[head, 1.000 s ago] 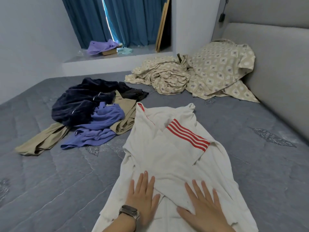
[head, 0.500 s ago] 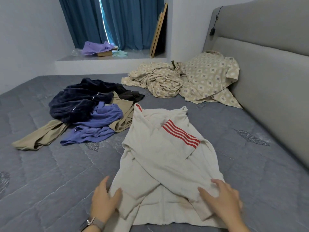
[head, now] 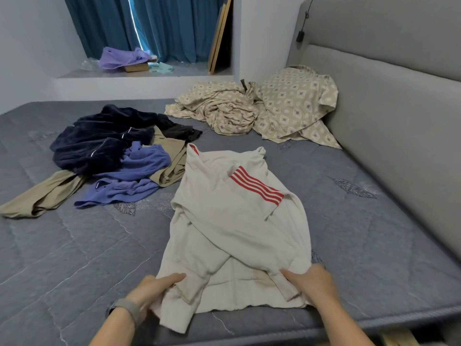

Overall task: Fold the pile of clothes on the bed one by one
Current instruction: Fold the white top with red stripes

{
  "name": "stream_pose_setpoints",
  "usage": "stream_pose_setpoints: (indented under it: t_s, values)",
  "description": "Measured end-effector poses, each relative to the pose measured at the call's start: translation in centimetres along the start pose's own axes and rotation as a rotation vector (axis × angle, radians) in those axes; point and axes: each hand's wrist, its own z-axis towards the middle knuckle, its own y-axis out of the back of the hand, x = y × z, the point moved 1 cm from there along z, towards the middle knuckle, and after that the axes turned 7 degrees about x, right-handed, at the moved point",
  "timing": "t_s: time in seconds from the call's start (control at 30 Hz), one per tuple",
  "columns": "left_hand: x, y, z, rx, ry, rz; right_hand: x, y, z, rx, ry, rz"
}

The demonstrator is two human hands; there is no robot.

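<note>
Bed (head: 74, 258): one, carries everything.
Pile (head: 112, 156): left of centre, roughly four unfolded clothes, waiting their turn.
Sweater (head: 232, 233): one, lower centre, sleeves crossed in so it folds narrow.
Hands: two, left hand (head: 152, 290) and right hand (head: 309, 283) pinching the hem corners, probably to flip it up.

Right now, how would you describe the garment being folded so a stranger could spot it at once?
Start at the grey quilted bed and look to its near edge, where the left hand and right hand grip a hem. That is the cream garment, spread flat with its sleeves crossed over the front. Unlike the dark, purple and khaki pile of clothes beside it, it has red stripes.
</note>
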Motion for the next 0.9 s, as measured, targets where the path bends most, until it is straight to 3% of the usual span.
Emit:
stream_pose_setpoints:
  t_s: [0.1,0.3,0.47,0.57,0.67,0.77,0.9]
  values:
    - [0.2,-0.8,-1.0,0.135,0.023,-0.192,-0.7,0.1,-0.1,0.107,0.060,0.199]
    - [0.6,-2.2,-3.7,-0.087,-0.180,-0.351,-1.2,0.2,-1.1,0.223,0.100,0.753]
    - [1.2,-3.4,-6.5,-0.231,-0.216,-0.388,-1.8,0.7,-3.7,0.209,0.133,0.832]
    - [2.6,-2.8,-6.5,-0.286,-0.132,-0.315,-2.7,1.4,-4.1,0.174,0.103,0.857]
    - [3.3,-2.5,-6.5,-0.297,-0.048,-0.146,-3.5,1.5,-3.6,0.077,0.089,0.731]
    - [3.3,-1.4,-5.9,-0.338,-0.014,0.210,-3.8,1.8,-2.9,-0.079,0.115,0.272]
    - [-2.3,0.3,-3.4,-0.450,-0.217,0.360,1.0,4.8,-1.3,-0.253,0.351,0.107]
